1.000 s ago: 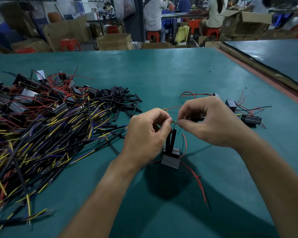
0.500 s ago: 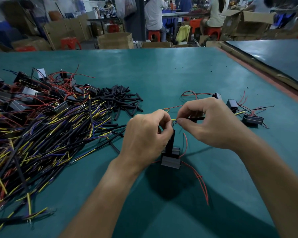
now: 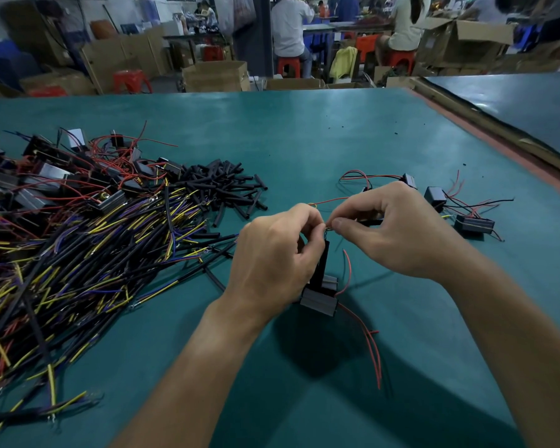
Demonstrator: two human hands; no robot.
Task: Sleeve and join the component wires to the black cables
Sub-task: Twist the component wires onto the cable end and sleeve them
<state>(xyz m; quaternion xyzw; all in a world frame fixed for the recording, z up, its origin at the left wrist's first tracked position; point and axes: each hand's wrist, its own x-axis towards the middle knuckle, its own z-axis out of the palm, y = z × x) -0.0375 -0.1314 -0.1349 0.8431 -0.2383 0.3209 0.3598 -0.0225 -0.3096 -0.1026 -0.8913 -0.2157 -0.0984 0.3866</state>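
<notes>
A small dark box-shaped component [image 3: 319,302] hangs just above the green table [image 3: 304,140], with red wires [image 3: 367,344] trailing to its lower right. Black sleeving [image 3: 322,263] runs up from it to my fingers. My left hand [image 3: 277,253] pinches the top of that sleeved wire. My right hand [image 3: 392,231] pinches a thin wire end right against it and holds a black cable [image 3: 370,222] under its fingers. The fingertips of both hands meet at the joint, which they mostly hide.
A big heap of black cables with yellow and purple ends [image 3: 78,253] fills the left. Cut black sleeves [image 3: 227,189] lie behind it, and spare components [image 3: 46,176] at far left. Several wired components [image 3: 474,223] sit at right. People sit among boxes beyond the table.
My hands stay together at the joint; the fingers have shifted slightly on the wire ends, and the hanging component has barely moved.
</notes>
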